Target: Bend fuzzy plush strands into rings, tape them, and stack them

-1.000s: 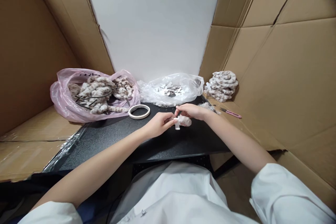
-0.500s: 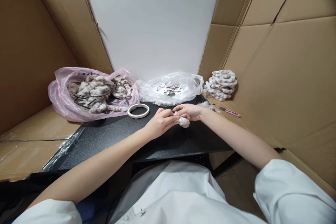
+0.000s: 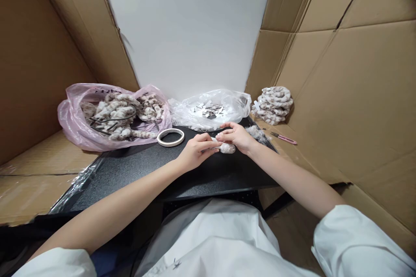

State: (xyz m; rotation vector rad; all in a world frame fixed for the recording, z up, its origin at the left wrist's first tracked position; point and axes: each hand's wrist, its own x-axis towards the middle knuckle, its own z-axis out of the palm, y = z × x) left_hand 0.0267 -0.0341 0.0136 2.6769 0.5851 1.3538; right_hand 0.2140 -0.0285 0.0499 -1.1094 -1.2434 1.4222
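Over the black tabletop point(image 3: 146, 177), my left hand point(image 3: 195, 151) is closed around a short fluffy cord point(image 3: 227, 148), white with a greyish tint. The cord's rounded end sticks out to the right, under the other hand. My right hand point(image 3: 239, 138) is on top of it, with thumb and forefinger pinched and the other fingers partly raised. Something small and white shows at those fingertips, too small to name. Left of the hands lies a roll of pale tape point(image 3: 170, 143).
A pink plastic bag point(image 3: 78, 136) holds fluffy cords at the left. Behind my hands is a clear bag point(image 3: 182, 117) with small metal and white pieces. At the right are stacked fluffy coils point(image 3: 276, 104), fluff scraps point(image 3: 256, 133) and a pink-handled cutter point(image 3: 287, 139). Cardboard point(image 3: 364, 95) encloses the sides.
My right hand has turned and come over the fluffy cord, its thumb and forefinger now pinched near my left fingertips. The left hand has barely moved and keeps its hold.
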